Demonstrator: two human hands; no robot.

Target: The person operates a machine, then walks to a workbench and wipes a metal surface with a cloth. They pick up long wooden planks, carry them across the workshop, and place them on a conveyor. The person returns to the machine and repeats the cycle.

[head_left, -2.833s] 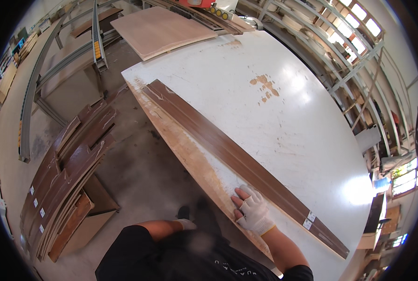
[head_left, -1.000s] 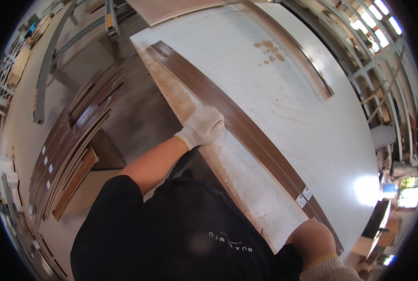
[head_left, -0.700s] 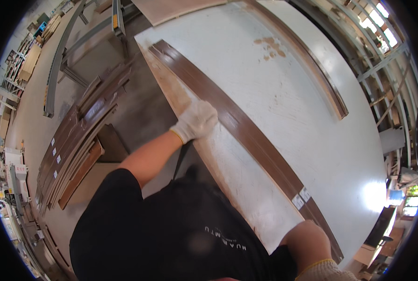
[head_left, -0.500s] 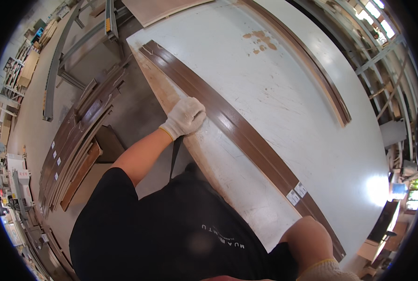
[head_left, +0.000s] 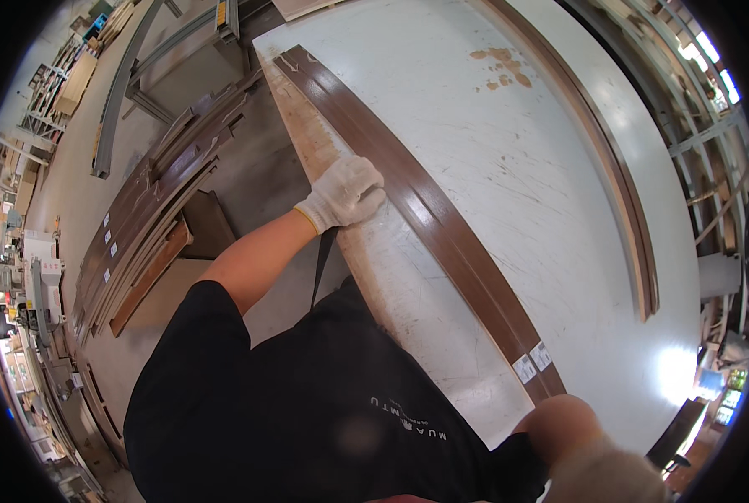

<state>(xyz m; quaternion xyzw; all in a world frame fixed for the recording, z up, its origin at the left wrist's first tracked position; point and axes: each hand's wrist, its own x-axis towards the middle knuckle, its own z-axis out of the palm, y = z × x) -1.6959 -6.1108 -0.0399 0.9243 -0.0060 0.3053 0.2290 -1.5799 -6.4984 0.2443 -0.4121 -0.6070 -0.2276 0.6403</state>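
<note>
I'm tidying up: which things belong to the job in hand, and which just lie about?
Likely belonging: gloved left hand, labelled brown plank, white tabletop, far brown plank, perhaps stacked planks.
Apparently just lying about: panel at top, grey metal rail.

The left hand [head_left: 343, 193] curls its fingers [head_left: 369, 199]; the right hand [head_left: 609, 476] is blurred.

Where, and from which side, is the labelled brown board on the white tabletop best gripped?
Probably both long edges of the brown board near mid-length, from the person's side: it lies flat, long and narrow, with white tabletop along both edges and the left hand nearby.
</note>
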